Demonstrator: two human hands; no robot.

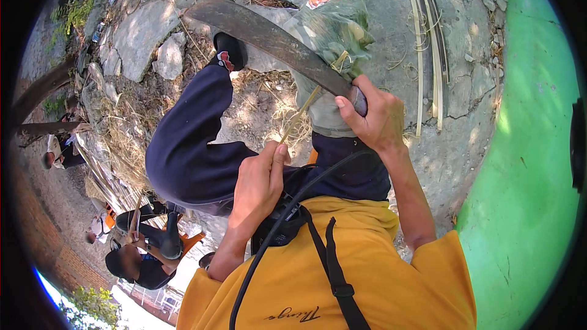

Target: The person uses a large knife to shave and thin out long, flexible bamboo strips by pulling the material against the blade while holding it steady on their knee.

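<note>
My right hand (380,116) is closed round the handle of a large machete (269,40), whose broad dark blade reaches up and to the left. A thin bamboo strip (301,113) is pinched in my left hand (260,174), between thumb and fingers. The strip runs up to the right and passes by the blade near the handle; whether it touches the edge I cannot tell. Beneath the blade, a translucent greenish plastic sheet (333,21) covers my right leg. My left leg in dark trousers (189,128) is bent out to the side.
Long split bamboo strips (428,43) lie on cracked concrete at the upper right, beside a green wall (526,146). Pale shavings (296,125) litter the ground between my legs. A pile of strips (113,174) lies at the left. Near it a person in black (147,256) sits, with others farther off.
</note>
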